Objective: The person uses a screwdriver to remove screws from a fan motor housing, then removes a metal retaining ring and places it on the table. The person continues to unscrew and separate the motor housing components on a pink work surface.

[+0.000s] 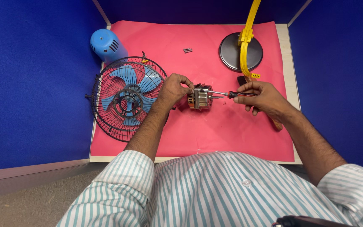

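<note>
Striped in white and pale green, my shirt sleeves fill the bottom of the view, and both forearms reach out over the pink paper sheet (215, 130) that covers the table.

My left hand (174, 89) is curled around the small fan motor with a metal laminated core and coppery windings (200, 98), fingers pressed onto its top and left end. It lies on its side at the middle of the sheet, with its bare steel shaft pointing right. My right hand (260, 96) pinches the screwdriver with a red and black handle (227, 93), whose thin shank runs leftward to the motor's face, almost parallel to the shaft and just above it. So tool and motor share one long axis, left to right, and the left hand is the nearer to the motor body.

Just left of the motor lies the round black wire fan guard with blue plastic blades (126, 97). A blue ribbed plastic motor cover (106, 44) stands behind it. Two small screws (187, 50) lie well apart, near the dark round base with a yellow stand (240, 51).
</note>
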